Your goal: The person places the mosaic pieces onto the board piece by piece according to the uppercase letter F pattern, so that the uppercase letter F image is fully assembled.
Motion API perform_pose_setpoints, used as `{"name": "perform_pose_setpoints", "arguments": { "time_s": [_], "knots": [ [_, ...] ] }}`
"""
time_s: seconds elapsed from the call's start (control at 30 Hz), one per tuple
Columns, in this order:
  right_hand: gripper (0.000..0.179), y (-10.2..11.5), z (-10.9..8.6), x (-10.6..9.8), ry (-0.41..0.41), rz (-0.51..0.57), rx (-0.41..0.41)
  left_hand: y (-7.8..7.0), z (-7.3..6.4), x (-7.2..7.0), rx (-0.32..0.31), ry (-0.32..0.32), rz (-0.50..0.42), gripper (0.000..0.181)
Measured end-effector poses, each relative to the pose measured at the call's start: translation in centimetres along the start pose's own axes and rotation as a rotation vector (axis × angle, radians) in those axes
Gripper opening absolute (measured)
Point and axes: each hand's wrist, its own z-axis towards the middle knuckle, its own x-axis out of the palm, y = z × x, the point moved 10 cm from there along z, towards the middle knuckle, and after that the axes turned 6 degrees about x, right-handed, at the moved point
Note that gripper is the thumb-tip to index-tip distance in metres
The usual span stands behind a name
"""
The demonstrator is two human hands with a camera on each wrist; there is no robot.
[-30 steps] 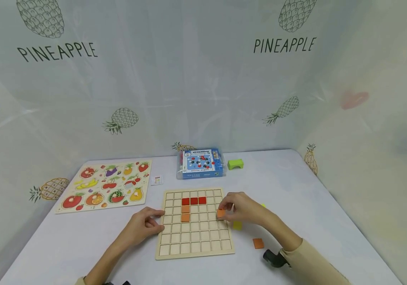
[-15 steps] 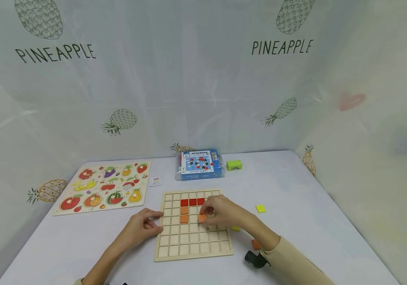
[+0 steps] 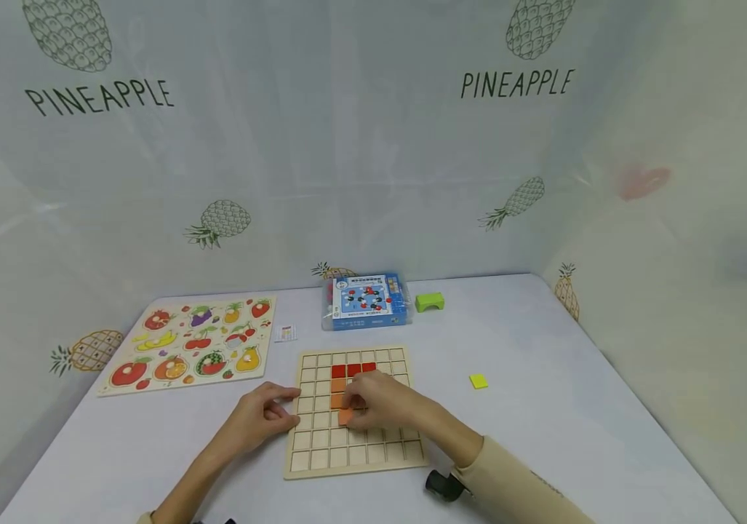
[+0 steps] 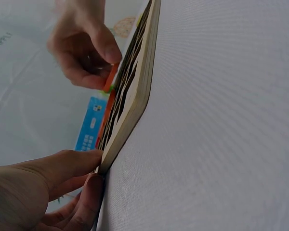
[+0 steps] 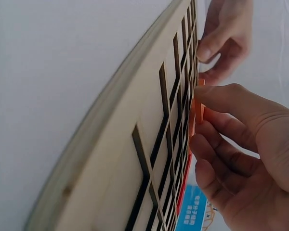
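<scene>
A wooden grid board (image 3: 380, 457) lies on the table. In its upper part sit three red tiles (image 3: 354, 370) in a row, with two orange tiles (image 3: 337, 386) below the leftmost one. My right hand (image 3: 382, 400) pinches another orange tile (image 5: 200, 113) between thumb and fingers. That tile is tilted, close over the grid just below the orange pair. The fingertips of my left hand (image 3: 262, 415) touch the board's left edge, index finger and thumb apart. From the left wrist, the held tile and right hand (image 4: 84, 48) show above the board's surface.
A fruit puzzle board (image 3: 180, 349) lies at the left, with a small printed card (image 3: 286, 333) beside it. Behind the grid board are a blue boxed set (image 3: 366, 320) and a green arch block (image 3: 430, 302). To the right lies a yellow tile (image 3: 478, 381).
My right hand has carried the orange tile leftward across the board, from its right side to under the orange pair. The left hand has stayed at the board's left edge.
</scene>
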Motion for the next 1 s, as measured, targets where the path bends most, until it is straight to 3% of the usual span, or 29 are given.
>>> {"name": "perform_pose_setpoints", "arguments": {
  "time_s": [0.3,0.63,1.0],
  "knots": [
    [0.019,0.88,0.27,0.18,-0.015,-0.010,0.002,-0.05,0.14,0.11,0.009,0.007,-0.014,0.044],
    [0.022,0.63,0.66,0.29,-0.024,-0.026,0.039,-0.28,0.31,-0.01,0.016,0.012,-0.024,0.045],
    [0.020,0.53,0.54,-0.06,-0.018,-0.011,0.021,-0.20,0.07,0.03,0.018,0.012,-0.028,0.044]
  ]
}}
